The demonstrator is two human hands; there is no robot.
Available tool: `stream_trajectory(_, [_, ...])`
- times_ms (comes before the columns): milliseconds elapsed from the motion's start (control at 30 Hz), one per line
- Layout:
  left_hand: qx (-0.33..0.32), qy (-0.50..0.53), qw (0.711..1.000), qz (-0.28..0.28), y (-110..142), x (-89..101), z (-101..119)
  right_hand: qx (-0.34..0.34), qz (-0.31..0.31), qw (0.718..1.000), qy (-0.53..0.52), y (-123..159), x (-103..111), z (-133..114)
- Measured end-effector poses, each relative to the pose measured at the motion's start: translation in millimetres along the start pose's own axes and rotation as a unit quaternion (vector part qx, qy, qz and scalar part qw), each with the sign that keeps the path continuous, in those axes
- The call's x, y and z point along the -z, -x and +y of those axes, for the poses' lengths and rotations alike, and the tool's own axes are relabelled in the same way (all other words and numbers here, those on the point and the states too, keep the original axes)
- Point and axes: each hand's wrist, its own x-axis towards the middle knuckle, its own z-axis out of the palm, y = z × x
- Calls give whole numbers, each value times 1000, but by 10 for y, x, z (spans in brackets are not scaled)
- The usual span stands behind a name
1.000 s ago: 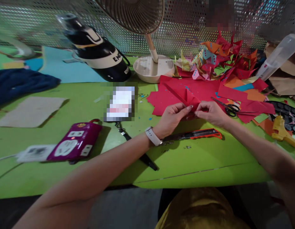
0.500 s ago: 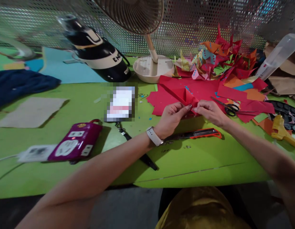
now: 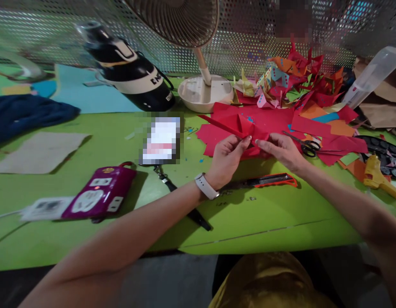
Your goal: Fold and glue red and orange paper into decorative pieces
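Observation:
Between my two hands is a red folded paper piece (image 3: 244, 125), with one long pointed flap sticking out to the left. My left hand (image 3: 228, 156) pinches its near edge between thumb and fingers, and a pale watch band circles that wrist. On the other side, my right hand (image 3: 279, 149) grips the paper too, thumb toward the middle and fingers partly hidden behind the fold. Larger red sheets (image 3: 271, 117) lie flat beneath and behind it. Black-handled scissors (image 3: 310, 147) rest just right of my right hand. An orange utility knife (image 3: 271, 180) lies on the table below both hands.
Folded colourful paper figures (image 3: 281, 81) are heaped at the back right. A fan (image 3: 206, 92) and a black bottle (image 3: 140, 81) stand at the back. Leftward lie a phone (image 3: 162, 137) and a purple power strip (image 3: 100, 190); a yellow glue gun (image 3: 377, 173) is far right.
The red paper has turned in my hands, so a long pointed flap now extends left. My right thumb has straightened along the paper, and my left hand has shifted slightly left.

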Motion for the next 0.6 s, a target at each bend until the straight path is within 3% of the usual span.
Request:
stream_trajectory(233, [62, 45, 996, -46, 31, -11, 52, -14, -11, 997, -74, 15, -112, 36])
stream_trajectory(433, [68, 76, 994, -44, -38, 29, 31, -65, -24, 993, -99, -13, -85, 55])
stream_trajectory(600, [71, 70, 994, -48, -42, 13, 64, -62, -36, 990, -123, -6, -76, 74])
